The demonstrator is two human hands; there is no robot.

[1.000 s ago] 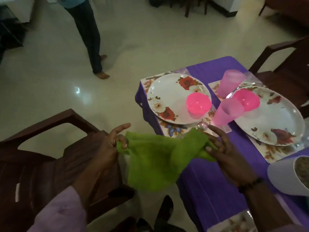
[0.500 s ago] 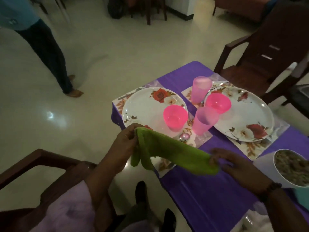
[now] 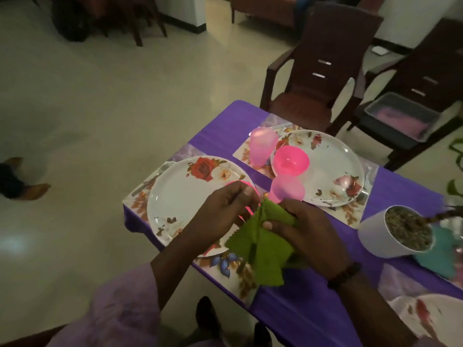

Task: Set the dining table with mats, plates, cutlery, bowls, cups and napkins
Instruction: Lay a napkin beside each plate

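While both hands work above the near edge of the table, a green napkin hangs bunched between them, its cloth crumpled into loose folds with one zigzag-cut edge showing. The right hand grips the upper part of the napkin, thumb curled over the cloth, and the left hand pinches at its top corner with curled fingers. The napkin sits over the corner of a floral mat and the rim of the nearer plate, in front of a pink cup. The table carries a purple cloth; a second plate holds a pink bowl, with another pink cup beside it. A white pot stands at the right. Dark chairs stand on the pale floor beyond. The napkin's long axis runs from the top corner near the cup down towards the person, its lower end hanging free.
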